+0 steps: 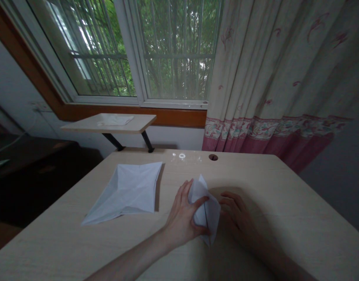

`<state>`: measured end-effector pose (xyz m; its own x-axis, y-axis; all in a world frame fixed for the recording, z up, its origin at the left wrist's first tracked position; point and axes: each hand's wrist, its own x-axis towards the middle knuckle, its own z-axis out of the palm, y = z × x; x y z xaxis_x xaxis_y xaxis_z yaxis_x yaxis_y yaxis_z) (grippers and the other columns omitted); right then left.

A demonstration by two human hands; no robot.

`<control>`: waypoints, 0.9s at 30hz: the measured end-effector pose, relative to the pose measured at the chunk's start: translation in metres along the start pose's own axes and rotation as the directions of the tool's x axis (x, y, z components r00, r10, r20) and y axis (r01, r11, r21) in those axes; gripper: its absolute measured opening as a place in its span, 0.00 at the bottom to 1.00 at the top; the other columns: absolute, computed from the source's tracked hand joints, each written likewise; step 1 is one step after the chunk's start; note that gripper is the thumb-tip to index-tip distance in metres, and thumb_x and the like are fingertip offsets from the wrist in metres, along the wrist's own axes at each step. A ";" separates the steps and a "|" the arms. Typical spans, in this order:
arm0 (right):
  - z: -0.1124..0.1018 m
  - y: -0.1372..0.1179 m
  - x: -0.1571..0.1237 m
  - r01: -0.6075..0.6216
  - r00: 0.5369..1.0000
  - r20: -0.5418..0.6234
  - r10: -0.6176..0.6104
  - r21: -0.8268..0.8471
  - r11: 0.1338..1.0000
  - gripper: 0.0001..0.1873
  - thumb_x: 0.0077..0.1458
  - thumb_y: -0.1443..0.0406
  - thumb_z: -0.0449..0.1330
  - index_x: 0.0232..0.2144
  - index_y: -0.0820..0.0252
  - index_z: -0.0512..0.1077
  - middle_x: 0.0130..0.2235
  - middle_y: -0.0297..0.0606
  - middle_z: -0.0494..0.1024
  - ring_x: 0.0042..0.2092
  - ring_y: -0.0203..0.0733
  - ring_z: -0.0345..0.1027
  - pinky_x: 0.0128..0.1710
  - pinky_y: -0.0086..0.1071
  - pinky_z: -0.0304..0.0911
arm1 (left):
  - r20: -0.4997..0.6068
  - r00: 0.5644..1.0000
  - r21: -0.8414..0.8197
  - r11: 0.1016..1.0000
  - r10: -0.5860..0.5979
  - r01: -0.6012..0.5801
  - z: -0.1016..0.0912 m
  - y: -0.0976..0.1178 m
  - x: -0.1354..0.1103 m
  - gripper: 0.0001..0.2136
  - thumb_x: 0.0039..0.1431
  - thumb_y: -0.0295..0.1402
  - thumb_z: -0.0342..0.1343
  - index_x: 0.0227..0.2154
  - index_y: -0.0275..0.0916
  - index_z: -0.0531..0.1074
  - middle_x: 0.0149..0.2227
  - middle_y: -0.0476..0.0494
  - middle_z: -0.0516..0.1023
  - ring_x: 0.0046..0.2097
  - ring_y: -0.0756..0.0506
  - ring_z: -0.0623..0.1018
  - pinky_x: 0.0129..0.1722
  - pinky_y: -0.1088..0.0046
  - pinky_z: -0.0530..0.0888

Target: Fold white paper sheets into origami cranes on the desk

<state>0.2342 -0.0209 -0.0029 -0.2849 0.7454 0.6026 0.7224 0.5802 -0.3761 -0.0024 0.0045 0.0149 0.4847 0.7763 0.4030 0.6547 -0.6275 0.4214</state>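
My left hand (pixel 182 214) grips a folded white paper piece (pixel 204 207) between thumb and fingers, and the paper stands up off the desk. My right hand (pixel 238 216) lies on the pale wood-grain desk (pixel 273 187) with its fingers apart, just beside the paper's right edge. I cannot tell whether those fingertips touch it. To the left of my hands lies a larger creased sheet of white paper (pixel 123 191), flat and kite-like, with raised folds. Neither hand touches it.
Behind the desk, a small pale shelf (pixel 138 123) on black brackets carries a white sheet (pixel 115 120). The desk's far edge has a round cable hole (pixel 213 157). A dark wooden cabinet (pixel 35 171) stands left, and a patterned curtain (pixel 270 78) hangs right.
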 end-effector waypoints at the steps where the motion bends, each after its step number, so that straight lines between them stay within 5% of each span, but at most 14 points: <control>1: 0.001 0.000 0.000 0.000 1.000 -0.004 0.000 0.002 1.000 0.11 0.65 0.67 0.51 0.48 0.52 0.67 0.50 0.45 0.72 0.52 0.48 0.68 0.49 0.46 0.71 | 0.006 1.000 0.004 1.000 0.000 0.000 0.000 0.000 0.000 0.45 0.28 0.40 0.79 0.56 0.50 0.71 0.71 0.40 0.38 0.68 0.20 0.50 0.61 0.38 0.61; 12: 0.004 0.003 -0.002 0.002 0.998 0.056 0.000 -0.041 0.999 0.13 0.63 0.66 0.54 0.50 0.51 0.68 0.52 0.45 0.73 0.53 0.49 0.69 0.48 0.46 0.72 | 0.043 0.999 0.018 1.000 -0.021 0.020 0.003 -0.003 0.001 0.54 0.25 0.41 0.79 0.62 0.55 0.63 0.71 0.42 0.26 0.68 0.18 0.45 0.62 0.35 0.57; 21: 0.003 0.002 0.002 0.038 0.990 0.136 -0.037 -0.005 0.999 0.21 0.64 0.67 0.53 0.58 0.52 0.63 0.54 0.45 0.73 0.55 0.49 0.68 0.52 0.48 0.69 | 0.041 0.998 0.033 0.998 -0.048 0.046 0.003 -0.003 0.000 0.53 0.28 0.45 0.77 0.62 0.44 0.62 0.67 0.32 0.52 0.67 0.23 0.53 0.62 0.37 0.59; 27: 0.002 0.001 0.008 0.175 0.969 0.188 -0.161 -0.060 0.983 0.26 0.66 0.70 0.48 0.64 0.53 0.59 0.58 0.42 0.73 0.58 0.47 0.67 0.56 0.48 0.66 | 0.049 0.997 0.043 0.998 -0.058 0.056 0.003 -0.002 0.001 0.50 0.30 0.45 0.76 0.60 0.39 0.63 0.66 0.30 0.57 0.67 0.26 0.55 0.64 0.39 0.57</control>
<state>0.2312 -0.0131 0.0001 -0.5107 0.6904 0.5124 0.6980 0.6809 -0.2218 -0.0014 0.0065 0.0115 0.4737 0.8133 0.3379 0.7049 -0.5801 0.4082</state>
